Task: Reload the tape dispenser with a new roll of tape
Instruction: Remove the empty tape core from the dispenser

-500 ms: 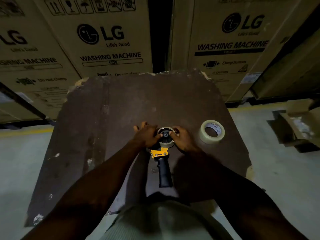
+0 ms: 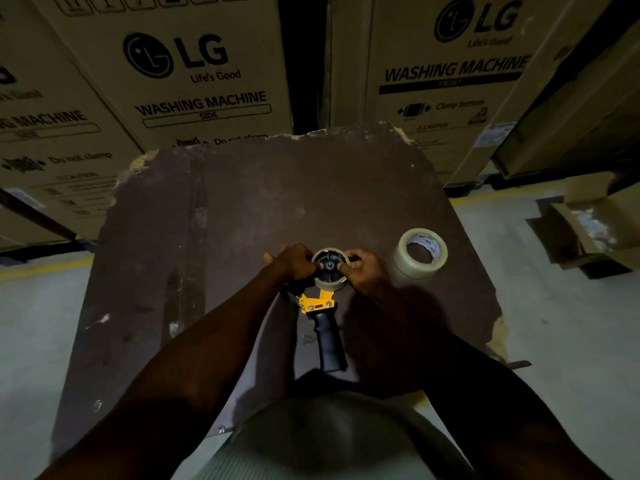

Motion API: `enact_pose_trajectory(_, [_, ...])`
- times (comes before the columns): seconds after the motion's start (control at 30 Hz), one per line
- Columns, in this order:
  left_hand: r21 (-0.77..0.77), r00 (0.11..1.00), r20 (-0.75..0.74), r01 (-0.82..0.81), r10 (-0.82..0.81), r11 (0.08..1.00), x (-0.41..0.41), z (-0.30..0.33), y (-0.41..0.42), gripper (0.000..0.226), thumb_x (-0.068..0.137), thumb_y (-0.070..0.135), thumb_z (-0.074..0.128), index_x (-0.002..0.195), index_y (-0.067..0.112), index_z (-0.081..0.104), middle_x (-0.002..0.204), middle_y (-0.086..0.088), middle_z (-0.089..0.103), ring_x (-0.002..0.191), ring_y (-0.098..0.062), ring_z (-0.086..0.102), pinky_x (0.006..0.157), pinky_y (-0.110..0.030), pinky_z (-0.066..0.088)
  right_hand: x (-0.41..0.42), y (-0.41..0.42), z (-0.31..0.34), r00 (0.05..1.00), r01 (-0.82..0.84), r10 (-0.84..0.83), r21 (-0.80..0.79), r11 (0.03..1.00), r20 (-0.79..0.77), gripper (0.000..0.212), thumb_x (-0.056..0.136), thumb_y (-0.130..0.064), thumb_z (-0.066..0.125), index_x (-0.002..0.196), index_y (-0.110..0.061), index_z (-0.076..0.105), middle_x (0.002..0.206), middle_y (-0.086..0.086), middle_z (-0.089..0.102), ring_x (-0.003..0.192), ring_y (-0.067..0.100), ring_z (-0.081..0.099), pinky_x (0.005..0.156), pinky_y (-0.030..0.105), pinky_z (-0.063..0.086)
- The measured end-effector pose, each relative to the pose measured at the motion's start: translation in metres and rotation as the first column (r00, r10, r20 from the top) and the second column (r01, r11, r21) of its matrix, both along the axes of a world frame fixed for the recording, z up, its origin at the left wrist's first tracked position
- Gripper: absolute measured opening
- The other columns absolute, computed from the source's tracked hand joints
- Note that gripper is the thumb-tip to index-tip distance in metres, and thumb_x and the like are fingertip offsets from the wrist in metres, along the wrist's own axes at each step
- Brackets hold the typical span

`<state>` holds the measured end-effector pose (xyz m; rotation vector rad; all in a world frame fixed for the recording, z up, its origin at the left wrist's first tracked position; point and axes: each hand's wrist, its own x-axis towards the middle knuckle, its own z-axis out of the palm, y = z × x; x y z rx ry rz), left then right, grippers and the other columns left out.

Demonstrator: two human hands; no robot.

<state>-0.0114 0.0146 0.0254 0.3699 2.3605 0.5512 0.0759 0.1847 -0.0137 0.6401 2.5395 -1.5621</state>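
Observation:
A tape dispenser (image 2: 325,327) with a yellow frame and black handle lies on the dark brown board (image 2: 242,220), handle toward me. A thin, nearly bare cardboard core (image 2: 330,283) sits around its black hub. My left hand (image 2: 294,263) grips the core's left side. My right hand (image 2: 363,268) pinches the core's right rim with fingertips. A full roll of pale tape (image 2: 420,252) lies flat on the board to the right, apart from both hands.
Large cardboard washing machine boxes (image 2: 194,74) stand behind the board, with a dark gap between them. An open cardboard box (image 2: 588,226) sits on the grey floor to the right. The board's edges are chipped.
Both hands stay on the core at the hub; the fingers have shifted only slightly. The new roll has not moved.

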Motion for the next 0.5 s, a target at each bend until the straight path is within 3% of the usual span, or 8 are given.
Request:
enact_pose_trajectory(0.1, [0.016, 0.998, 0.058, -0.025, 0.024, 1.000, -0.004, 0.000, -0.001, 0.034, 0.090, 0.035, 0.066, 0.100, 0.005, 0.075, 0.087, -0.009, 0.074, 0.076, -0.021, 0.069, 0.069, -0.033, 0.055, 0.002, 0.000, 0.004, 1.000, -0.002, 0.002, -0.018, 1.000, -0.011, 0.014, 0.079, -0.026, 0.075, 0.088, -0.031, 0.065, 0.089, 0.007, 0.076, 0.088, 0.031, 0.073, 0.084, 0.050, 0.058])
enact_pose_trajectory(0.2, [0.022, 0.995, 0.080, -0.058, 0.056, 0.998, -0.006, -0.002, -0.001, 0.035, 0.088, 0.036, 0.069, 0.099, 0.003, 0.076, 0.087, -0.009, 0.074, 0.072, -0.019, 0.067, 0.067, -0.032, 0.053, 0.002, 0.000, 0.003, 1.000, 0.009, -0.010, -0.030, 0.999, -0.018, 0.023, 0.081, -0.019, 0.077, 0.082, -0.036, 0.062, 0.085, 0.003, 0.073, 0.086, 0.029, 0.072, 0.083, 0.049, 0.059])
enact_pose_trajectory(0.27, [0.033, 0.992, 0.095, -0.082, 0.078, 0.996, -0.006, -0.003, 0.000, 0.033, 0.088, 0.033, 0.069, 0.100, 0.003, 0.075, 0.085, -0.009, 0.073, 0.066, -0.015, 0.064, 0.061, -0.027, 0.049, 0.002, 0.000, 0.003, 0.999, 0.018, -0.020, -0.051, 0.999, -0.036, 0.020, 0.077, -0.024, 0.076, 0.082, -0.037, 0.062, 0.082, -0.002, 0.072, 0.082, 0.024, 0.071, 0.081, 0.048, 0.060])
enact_pose_trajectory(0.37, [0.042, 0.986, 0.111, -0.128, 0.122, 0.991, -0.006, -0.007, 0.000, 0.031, 0.087, 0.031, 0.071, 0.102, 0.004, 0.075, 0.088, -0.009, 0.075, 0.071, -0.017, 0.067, 0.064, -0.027, 0.051, 0.002, 0.001, -0.001, 0.999, 0.021, -0.025, -0.090, 0.996, -0.048, 0.015, 0.072, -0.032, 0.074, 0.081, -0.038, 0.064, 0.078, -0.007, 0.071, 0.077, 0.019, 0.070, 0.081, 0.048, 0.060])
enact_pose_trajectory(0.5, [0.048, 0.982, 0.105, -0.163, 0.157, 0.985, -0.007, -0.012, 0.001, 0.027, 0.086, 0.029, 0.072, 0.097, 0.004, 0.076, 0.079, -0.006, 0.073, 0.063, -0.013, 0.065, 0.054, -0.023, 0.048, -0.001, 0.001, -0.006, 0.998, 0.033, -0.038, -0.111, 0.993, -0.043, 0.018, 0.066, -0.039, 0.072, 0.082, -0.040, 0.063, 0.076, -0.005, 0.070, 0.075, 0.021, 0.070, 0.077, 0.050, 0.060])
